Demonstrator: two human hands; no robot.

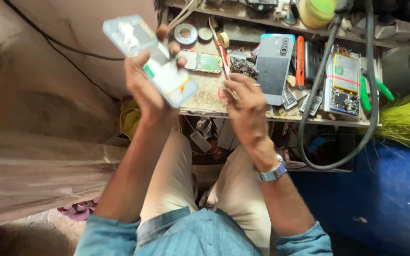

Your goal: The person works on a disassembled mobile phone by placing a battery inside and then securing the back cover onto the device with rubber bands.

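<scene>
Fingers of the left hand clamp a glossy, translucent, rectangular phone casing raised above the worktop's left end, its long axis slanting from upper left to lower right; motion blurs it. The right hand rests on the gritty worktop with fingers curled on a thin tool. Just beside it lie a matte grey phone back and an opened phone.

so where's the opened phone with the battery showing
In the head view the opened phone lies at the right end of the workbench, between an orange-handled tool and green-handled pliers, with a thick black cable curving past it.
</scene>
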